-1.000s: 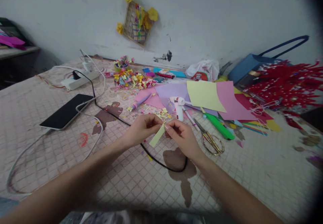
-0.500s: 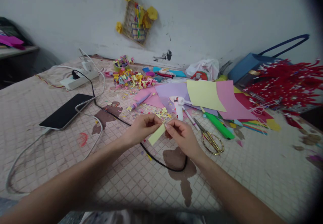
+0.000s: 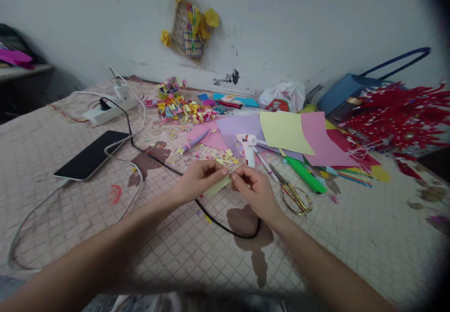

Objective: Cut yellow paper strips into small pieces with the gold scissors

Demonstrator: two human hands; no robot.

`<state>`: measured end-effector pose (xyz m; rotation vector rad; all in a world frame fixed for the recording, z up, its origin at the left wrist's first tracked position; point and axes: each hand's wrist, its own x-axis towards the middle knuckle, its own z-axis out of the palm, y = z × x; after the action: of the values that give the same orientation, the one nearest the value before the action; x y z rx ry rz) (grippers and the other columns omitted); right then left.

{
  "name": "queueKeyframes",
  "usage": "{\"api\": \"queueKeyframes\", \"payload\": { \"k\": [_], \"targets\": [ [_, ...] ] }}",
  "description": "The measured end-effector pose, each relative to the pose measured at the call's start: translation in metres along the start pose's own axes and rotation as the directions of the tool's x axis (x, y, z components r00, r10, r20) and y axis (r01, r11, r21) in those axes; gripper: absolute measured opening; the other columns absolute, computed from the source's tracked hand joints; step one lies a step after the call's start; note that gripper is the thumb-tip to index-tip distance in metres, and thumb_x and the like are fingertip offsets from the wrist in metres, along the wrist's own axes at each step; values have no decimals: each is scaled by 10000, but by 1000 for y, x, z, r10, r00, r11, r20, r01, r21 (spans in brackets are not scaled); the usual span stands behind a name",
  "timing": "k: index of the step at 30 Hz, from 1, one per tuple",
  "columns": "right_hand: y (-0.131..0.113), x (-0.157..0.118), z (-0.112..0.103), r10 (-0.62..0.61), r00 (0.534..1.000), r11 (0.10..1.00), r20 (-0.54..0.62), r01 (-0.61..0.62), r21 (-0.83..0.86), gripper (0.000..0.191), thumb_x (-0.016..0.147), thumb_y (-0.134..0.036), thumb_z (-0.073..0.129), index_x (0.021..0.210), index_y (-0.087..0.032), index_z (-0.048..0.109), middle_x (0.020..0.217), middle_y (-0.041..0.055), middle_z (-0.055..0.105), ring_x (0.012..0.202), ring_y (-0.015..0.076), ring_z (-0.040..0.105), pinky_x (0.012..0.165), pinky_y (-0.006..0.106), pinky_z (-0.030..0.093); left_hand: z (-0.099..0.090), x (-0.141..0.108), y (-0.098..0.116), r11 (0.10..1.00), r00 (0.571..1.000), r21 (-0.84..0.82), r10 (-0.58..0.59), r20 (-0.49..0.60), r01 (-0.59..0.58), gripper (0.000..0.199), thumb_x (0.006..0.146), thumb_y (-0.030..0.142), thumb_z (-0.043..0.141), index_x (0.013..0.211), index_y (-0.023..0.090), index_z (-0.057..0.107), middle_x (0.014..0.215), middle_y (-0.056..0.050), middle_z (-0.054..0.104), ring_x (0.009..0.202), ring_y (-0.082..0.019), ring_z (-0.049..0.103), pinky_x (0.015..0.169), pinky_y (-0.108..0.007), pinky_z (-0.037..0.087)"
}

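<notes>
Over the middle of the table, my left hand (image 3: pixel 201 179) and my right hand (image 3: pixel 253 188) pinch a pale yellow paper strip (image 3: pixel 218 186) between thumbs and fingers. Their fingertips nearly meet at the strip's upper end, and the left hand hides part of it. Just beyond the hands lie many small paper scraps (image 3: pixel 230 159) and a white glue gun (image 3: pixel 249 149). Gold-handled scissors (image 3: pixel 296 195) rest to the right of my right hand, beside a green cutter-like tool (image 3: pixel 305 175).
Coloured paper sheets (image 3: pixel 286 131) spread behind the glue gun. A black-screened tablet (image 3: pixel 92 156) lies at left, near a power strip (image 3: pixel 111 110). A black cable (image 3: pixel 225 229) loops in front of my hands. Red decorations (image 3: pixel 401 115) and a blue bag (image 3: pixel 346 92) stand at right.
The paper strip has turned and now shows less, partly covered by my left hand. My left thumb has shifted slightly over it. The things on the table are unmoved.
</notes>
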<state>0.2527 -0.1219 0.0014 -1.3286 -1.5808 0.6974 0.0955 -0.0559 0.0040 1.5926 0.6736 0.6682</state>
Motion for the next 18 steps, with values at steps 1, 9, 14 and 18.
{"api": "queueKeyframes", "payload": {
  "k": [1,9,14,18],
  "targets": [
    [0,0,0,2,1000,1000,1,-2,0,194,838,-263,489,667,-178,522,599,-16,500,568,116,473,536,229,382,0,0,-1,1000,1000,-10,4,1,-4,256,759,354,574,763,98,595,648,1,525,565,-71,450,493,-179,342],
    [3,0,1,62,997,985,36,-67,158,246,868,-351,446,718,-176,532,599,-13,514,562,113,492,531,225,404,3,2,-4,987,999,-152,-48,7,48,228,725,323,621,771,103,582,656,-17,590,556,-80,510,483,-177,362],
    [3,1,0,36,999,994,24,-38,98,213,858,-315,475,709,-174,533,619,-6,513,582,113,473,541,229,390,3,2,-6,989,999,-142,-36,1,36,232,717,325,628,777,104,587,676,-21,594,579,-85,520,514,-187,382],
    [1,1,0,19,999,999,27,-20,36,203,857,-290,465,702,-176,532,601,-13,486,565,111,444,523,226,368,3,2,-7,998,1000,-63,-14,-22,12,257,715,352,623,781,105,590,698,-23,585,606,-93,515,540,-198,385]
  ]
}}
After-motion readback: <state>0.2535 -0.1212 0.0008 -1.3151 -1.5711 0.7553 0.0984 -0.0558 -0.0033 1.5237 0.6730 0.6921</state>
